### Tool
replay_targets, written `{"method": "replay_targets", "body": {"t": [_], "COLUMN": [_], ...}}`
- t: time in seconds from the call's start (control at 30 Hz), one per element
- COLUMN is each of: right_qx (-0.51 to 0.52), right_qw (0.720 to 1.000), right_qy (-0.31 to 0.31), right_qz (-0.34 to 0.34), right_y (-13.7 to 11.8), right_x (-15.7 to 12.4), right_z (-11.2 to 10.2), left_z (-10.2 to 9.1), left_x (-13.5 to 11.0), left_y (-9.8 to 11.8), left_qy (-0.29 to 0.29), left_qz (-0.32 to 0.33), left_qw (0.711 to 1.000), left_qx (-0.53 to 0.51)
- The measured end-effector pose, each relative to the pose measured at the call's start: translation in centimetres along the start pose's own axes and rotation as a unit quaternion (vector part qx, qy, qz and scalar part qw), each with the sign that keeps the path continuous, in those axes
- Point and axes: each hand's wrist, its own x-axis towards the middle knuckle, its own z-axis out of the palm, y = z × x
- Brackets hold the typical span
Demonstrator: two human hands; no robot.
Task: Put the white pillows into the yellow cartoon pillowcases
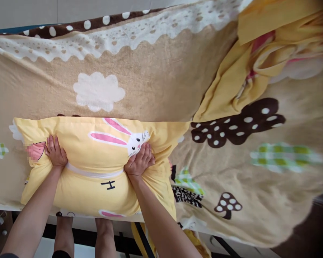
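A yellow pillow with a white, pink-eared rabbit print lies at the near edge of the bed. My left hand presses flat on its left part, fingers stretched out. My right hand presses on the pillow near the rabbit's face, fingers together and flat on the fabric. Both palms dent the pillow along a white stripe across its middle. Neither hand holds anything.
A tan blanket with white clouds, brown spotted mushrooms and green plaid patches covers the bed. A crumpled yellow cover lies at the far right. My legs stand at the bed's near edge, beside dark frame bars.
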Motion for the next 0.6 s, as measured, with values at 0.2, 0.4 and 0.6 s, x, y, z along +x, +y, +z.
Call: {"method": "replay_targets", "body": {"t": [0.2, 0.4, 0.6], "right_qx": [0.049, 0.144, 0.174], "right_qw": [0.994, 0.968, 0.959], "right_qy": [-0.059, -0.116, -0.223], "right_qz": [0.077, 0.17, -0.024], "right_y": [-1.3, -4.1, -15.8], "right_x": [1.0, 3.6, 3.5], "right_z": [-1.9, -6.8, -6.8], "left_z": [-0.5, -4.4, -7.4], "left_x": [0.5, 2.9, 6.3], "left_y": [0.6, 1.0, 9.1], "left_qy": [0.011, -0.087, -0.25], "left_qz": [-0.016, -0.109, 0.041], "left_qw": [1.0, 0.989, 0.963], "left_qx": [-0.011, -0.047, -0.097]}}
